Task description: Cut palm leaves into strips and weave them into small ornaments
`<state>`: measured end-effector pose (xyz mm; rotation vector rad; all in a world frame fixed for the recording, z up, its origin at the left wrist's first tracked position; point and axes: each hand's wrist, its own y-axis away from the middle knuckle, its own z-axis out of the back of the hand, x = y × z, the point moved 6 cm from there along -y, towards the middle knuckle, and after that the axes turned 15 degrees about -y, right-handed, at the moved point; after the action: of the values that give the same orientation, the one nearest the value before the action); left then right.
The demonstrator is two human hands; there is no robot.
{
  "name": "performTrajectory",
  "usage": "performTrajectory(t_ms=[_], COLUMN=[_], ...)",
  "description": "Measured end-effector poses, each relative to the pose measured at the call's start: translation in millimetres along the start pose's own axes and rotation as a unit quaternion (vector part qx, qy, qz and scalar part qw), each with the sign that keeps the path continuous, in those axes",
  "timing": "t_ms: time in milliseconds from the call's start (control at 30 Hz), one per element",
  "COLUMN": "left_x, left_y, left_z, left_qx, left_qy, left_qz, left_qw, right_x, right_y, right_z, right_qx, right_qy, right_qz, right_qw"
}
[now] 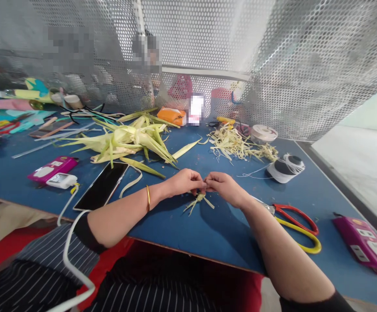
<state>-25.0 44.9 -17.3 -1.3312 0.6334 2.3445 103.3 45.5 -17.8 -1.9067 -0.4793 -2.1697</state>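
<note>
My left hand (186, 181) and my right hand (220, 184) meet at the middle of the blue table (175, 221), fingertips pinched close together. Just below the fingers is a small knotted piece of pale green husk (200, 197), its thin strips spreading toward me. Both hands are closed; whatever lies between the fingertips is too small to make out. A heap of corn husks (126, 141) lies beyond my left hand, and a pile of shredded husk strips (232, 142) beyond my right.
Scissors (297, 225) with red and yellow handles and a thread spool (285, 168) are at the right, with a purple box (363, 242) farther out. A phone (102, 186) and white cable (67, 255) lie left. A perforated metal screen (204, 39) stands behind.
</note>
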Motion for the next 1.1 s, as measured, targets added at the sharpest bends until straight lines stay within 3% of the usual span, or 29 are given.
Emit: performTrajectory(t_ms=[200, 367, 667, 833, 967, 1100], left_x=[4.7, 15.3, 24.1, 18.2, 8.8, 7.3], left_y=[3.7, 2.1, -1.8, 0.9, 1.7, -0.3], left_z=[3.5, 4.8, 2.9, -0.6, -4.0, -6.5], left_qx=[0.025, -0.026, -0.103, -0.064, -0.022, -0.018], left_qy=[0.099, 0.148, 0.194, 0.182, 0.159, 0.110], left_qz=[0.050, 0.114, 0.148, 0.146, 0.106, 0.071], left_qw=[0.993, 0.982, 0.964, 0.970, 0.981, 0.991], right_x=[-2.1, -0.8, -0.1, 3.3, 3.5, 1.5], right_y=[1.9, 5.0, 7.4, 7.9, 7.0, 6.0], right_z=[-0.6, -0.5, -1.8, -2.7, -3.0, -3.2], right_qx=[-0.001, 0.003, 0.020, 0.026, 0.020, 0.009], right_qy=[-0.129, -0.190, -0.188, -0.174, -0.163, -0.157], right_qz=[-0.053, -0.096, -0.111, -0.100, -0.086, -0.081], right_qw=[0.990, 0.977, 0.976, 0.979, 0.983, 0.984])
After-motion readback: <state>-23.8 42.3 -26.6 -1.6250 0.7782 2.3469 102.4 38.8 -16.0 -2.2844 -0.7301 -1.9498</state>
